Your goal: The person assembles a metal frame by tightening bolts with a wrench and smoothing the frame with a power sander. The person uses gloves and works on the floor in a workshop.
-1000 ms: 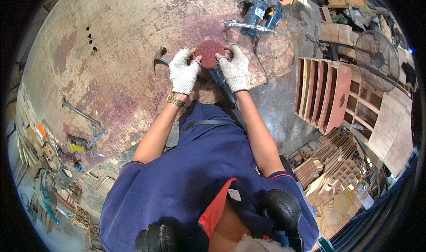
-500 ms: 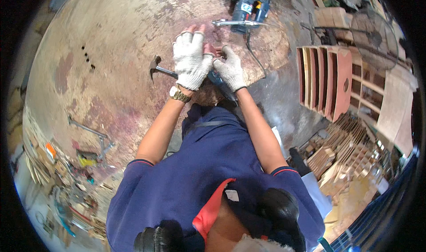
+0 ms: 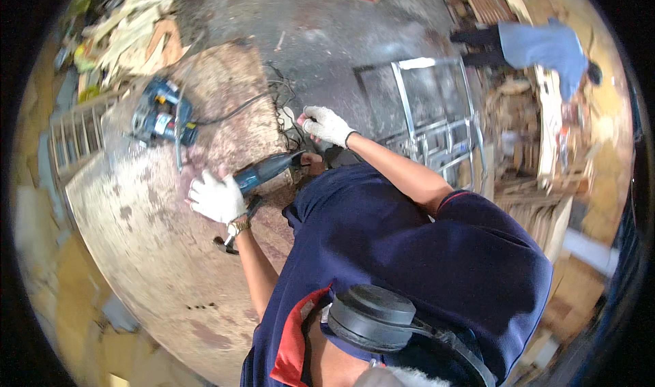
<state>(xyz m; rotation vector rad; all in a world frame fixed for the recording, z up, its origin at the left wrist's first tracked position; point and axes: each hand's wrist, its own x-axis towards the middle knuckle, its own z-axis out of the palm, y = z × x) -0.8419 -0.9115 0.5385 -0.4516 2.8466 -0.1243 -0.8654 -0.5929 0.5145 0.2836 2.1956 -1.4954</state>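
My left hand (image 3: 217, 197), in a white fingerless glove with a watch at the wrist, is open, its fingers spread low over the worn table. Right beside its fingers lies a blue and black handheld power tool (image 3: 263, 171). A claw hammer (image 3: 227, 245) lies by my left wrist, its handle partly hidden by my hand and the tool. My right hand (image 3: 329, 126), gloved too, is raised near the table's edge beside some dark cables (image 3: 290, 136). Its fingers are loosely bent and apart, with nothing visible in them.
Another blue power tool (image 3: 164, 114) with a cord stands on the table (image 3: 150, 230) at the far left. A metal frame (image 3: 440, 114) rests on the floor at right. Beyond it a person in a blue shirt (image 3: 542, 46) bends near stacked wood. Wood scraps (image 3: 133, 36) lie far left.
My view has swung to the right. My hands, close together before, have parted: the left is over the table by the power tool, the right out past the table's edge.
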